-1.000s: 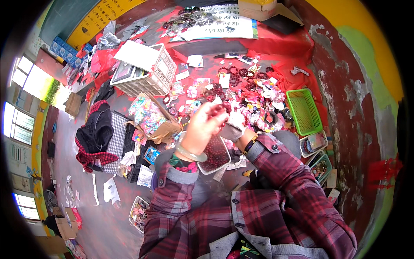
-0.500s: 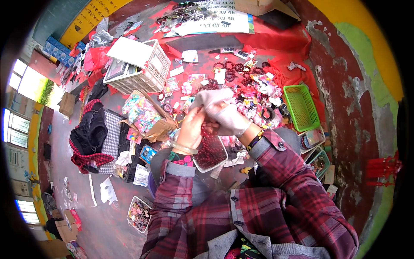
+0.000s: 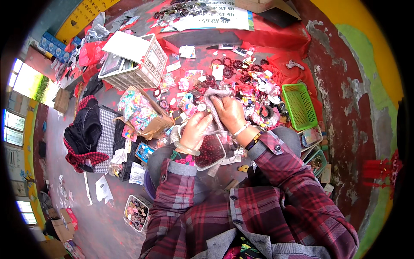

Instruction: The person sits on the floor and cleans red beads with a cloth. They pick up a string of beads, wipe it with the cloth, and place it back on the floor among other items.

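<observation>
My right hand (image 3: 230,114) grips a soft greyish-lilac cloth (image 3: 212,96), its thumb pressed on the upper part. My left hand (image 3: 195,131) is closed, fingertips pinching at the cloth's left edge; whether something small lies inside the cloth is hidden. Just below both hands, between my knees, stands a clear plastic tub (image 3: 223,156) holding dark red beads (image 3: 209,149). Beyond my hands, dark red bead bracelets (image 3: 228,69) and a heap of colourful hair ties and trinkets (image 3: 263,93) spread over red cloth.
A green basket (image 3: 300,105) stands at right beside the peeling wall. To the left are a carton of colourful packets (image 3: 151,123), a white crate (image 3: 148,64) and a dark jacket (image 3: 86,134). A small tub of trinkets (image 3: 138,213) sits on the floor.
The cloth that covered my right hand is now bunched in its bare fingers. The dark red beads hanging below my hands no longer show there. The view has shifted slightly.
</observation>
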A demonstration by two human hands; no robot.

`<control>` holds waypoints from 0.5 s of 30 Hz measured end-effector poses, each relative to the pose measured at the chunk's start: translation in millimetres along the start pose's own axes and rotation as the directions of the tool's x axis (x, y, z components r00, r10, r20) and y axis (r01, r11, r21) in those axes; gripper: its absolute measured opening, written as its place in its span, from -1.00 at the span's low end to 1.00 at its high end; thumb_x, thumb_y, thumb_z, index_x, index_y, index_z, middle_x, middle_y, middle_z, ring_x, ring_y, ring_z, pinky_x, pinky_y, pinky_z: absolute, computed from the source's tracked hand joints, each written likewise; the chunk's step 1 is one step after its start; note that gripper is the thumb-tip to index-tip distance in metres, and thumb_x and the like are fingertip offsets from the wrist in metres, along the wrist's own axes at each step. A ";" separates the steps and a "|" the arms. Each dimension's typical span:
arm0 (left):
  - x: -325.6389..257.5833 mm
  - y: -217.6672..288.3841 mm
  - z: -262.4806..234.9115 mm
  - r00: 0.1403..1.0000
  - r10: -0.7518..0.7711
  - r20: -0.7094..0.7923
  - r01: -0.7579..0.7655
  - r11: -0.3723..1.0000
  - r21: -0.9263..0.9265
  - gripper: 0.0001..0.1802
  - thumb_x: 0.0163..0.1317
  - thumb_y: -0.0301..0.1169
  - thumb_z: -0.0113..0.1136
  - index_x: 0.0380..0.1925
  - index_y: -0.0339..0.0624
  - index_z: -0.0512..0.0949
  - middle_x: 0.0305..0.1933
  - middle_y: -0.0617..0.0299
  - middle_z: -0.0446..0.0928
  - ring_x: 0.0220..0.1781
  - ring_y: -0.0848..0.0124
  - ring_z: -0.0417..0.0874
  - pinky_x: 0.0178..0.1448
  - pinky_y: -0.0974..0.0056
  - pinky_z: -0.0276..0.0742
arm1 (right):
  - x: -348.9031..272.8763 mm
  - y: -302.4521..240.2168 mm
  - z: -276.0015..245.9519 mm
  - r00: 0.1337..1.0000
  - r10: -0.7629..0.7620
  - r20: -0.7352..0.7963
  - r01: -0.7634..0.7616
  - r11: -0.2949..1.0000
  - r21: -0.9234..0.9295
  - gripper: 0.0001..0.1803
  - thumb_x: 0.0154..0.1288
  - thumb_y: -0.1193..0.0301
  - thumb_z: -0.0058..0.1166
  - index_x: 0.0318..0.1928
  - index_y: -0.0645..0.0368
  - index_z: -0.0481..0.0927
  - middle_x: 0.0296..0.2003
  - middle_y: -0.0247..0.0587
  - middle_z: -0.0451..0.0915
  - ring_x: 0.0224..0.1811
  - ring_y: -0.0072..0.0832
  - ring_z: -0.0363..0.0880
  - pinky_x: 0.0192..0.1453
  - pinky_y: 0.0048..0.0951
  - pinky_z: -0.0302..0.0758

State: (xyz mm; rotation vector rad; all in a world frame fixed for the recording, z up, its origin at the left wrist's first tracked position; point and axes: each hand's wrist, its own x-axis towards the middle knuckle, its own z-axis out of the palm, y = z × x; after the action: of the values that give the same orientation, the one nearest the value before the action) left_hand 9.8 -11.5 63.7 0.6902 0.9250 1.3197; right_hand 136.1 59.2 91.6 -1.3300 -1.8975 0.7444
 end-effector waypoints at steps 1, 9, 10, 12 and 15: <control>1.7 -0.8 -5.5 0.999 -0.031 0.016 0.033 0.993 -0.113 -0.73 0.31 -0.37 -0.03 -0.11 -0.35 0.44 -0.13 0.16 0.51 -0.09 0.42 0.52 0.02 0.29 0.42 | 1.6 0.6 0.1 0.999 0.022 -0.033 -0.020 0.998 0.058 -0.49 0.28 0.10 -0.10 -0.61 0.27 0.56 -0.62 0.14 0.50 -0.51 0.03 0.53 -0.45 -0.08 0.42; 2.2 -1.4 -4.8 0.999 -0.051 0.020 0.054 0.969 -0.241 -0.75 0.30 -0.41 -0.05 -0.06 -0.25 0.40 -0.05 0.12 0.48 0.00 0.28 0.52 0.13 0.10 0.39 | 9.9 34.7 18.8 0.901 0.127 0.416 -0.420 0.502 0.756 -0.65 0.33 0.18 -0.07 -0.30 0.25 0.56 -0.49 -0.31 0.55 -0.46 -0.64 0.47 -0.42 -0.48 0.41; 6.8 -9.3 -18.0 0.999 -0.035 -0.024 0.028 0.966 -0.258 -0.74 0.29 -0.42 -0.04 -0.05 -0.26 0.40 -0.05 0.11 0.48 0.00 0.27 0.52 0.13 0.11 0.40 | 5.6 18.8 6.2 0.858 0.036 0.512 -0.467 0.469 0.749 -0.68 0.29 0.23 0.00 -0.13 0.25 0.51 -0.32 -0.33 0.56 -0.37 -0.65 0.49 -0.33 -0.56 0.44; 10.4 -5.1 -17.8 0.997 -0.032 -0.064 0.012 0.957 -0.290 -0.73 0.27 -0.45 -0.04 -0.03 -0.27 0.40 -0.06 0.10 0.49 -0.01 0.27 0.53 0.12 0.13 0.42 | 4.2 19.8 -0.4 0.813 0.005 0.582 -0.536 0.399 0.744 -0.67 0.16 0.36 0.14 -0.10 0.28 0.50 -0.28 -0.27 0.57 -0.32 -0.62 0.52 -0.24 -0.56 0.47; 7.2 0.3 -17.6 0.994 -0.104 -0.016 0.097 0.967 -0.236 -0.73 0.27 -0.48 -0.05 -0.03 -0.28 0.40 -0.05 0.10 0.49 -0.01 0.27 0.53 0.11 0.13 0.44 | 7.8 24.3 -1.5 0.812 0.036 0.583 -0.495 0.573 0.654 -0.68 0.08 0.42 0.21 -0.15 0.31 0.54 -0.34 -0.27 0.60 -0.37 -0.58 0.54 -0.26 -0.52 0.49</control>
State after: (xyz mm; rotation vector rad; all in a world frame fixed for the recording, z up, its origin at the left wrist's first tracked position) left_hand -5.6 -5.8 54.1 0.4373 0.7996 1.3250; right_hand 148.9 74.2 75.3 -0.8649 -1.3565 2.0134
